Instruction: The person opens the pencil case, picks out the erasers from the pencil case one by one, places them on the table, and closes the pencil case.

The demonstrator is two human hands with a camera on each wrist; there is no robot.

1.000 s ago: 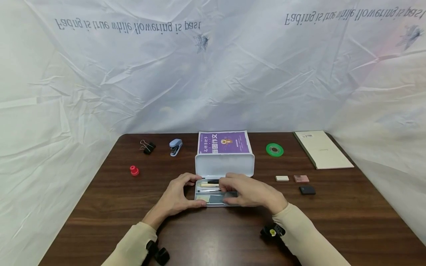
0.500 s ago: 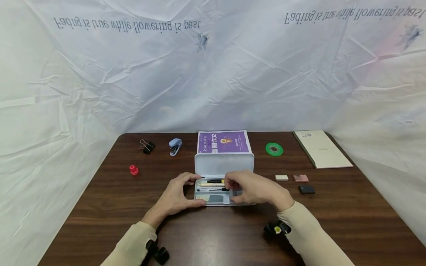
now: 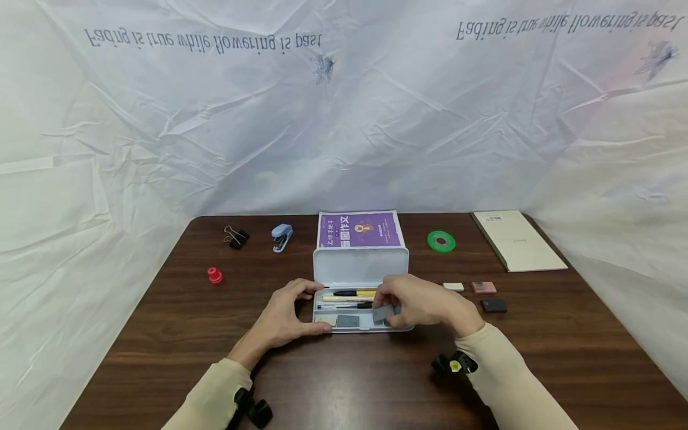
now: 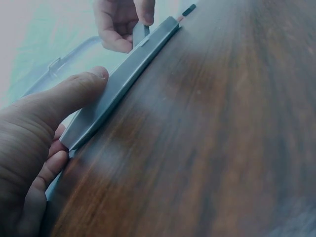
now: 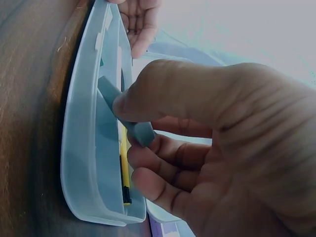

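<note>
My left hand (image 3: 282, 319) grips the open pale-grey plastic pencil case (image 3: 359, 326) at its left edge; my right hand (image 3: 424, 301) pinches a flat grey eraser (image 3: 383, 313) just above the right compartment.

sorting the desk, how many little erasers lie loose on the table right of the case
3, right of the pencil case: white eraser, pink eraser beside it, black eraser nearer the person. The right hand may hide more.

Pale grey pencil case (image 3: 359, 327) sits open on the surface, lid upright, pens lying lengthwise inside; a small grey eraser (image 3: 383, 313) is tilted over its right end.
</note>
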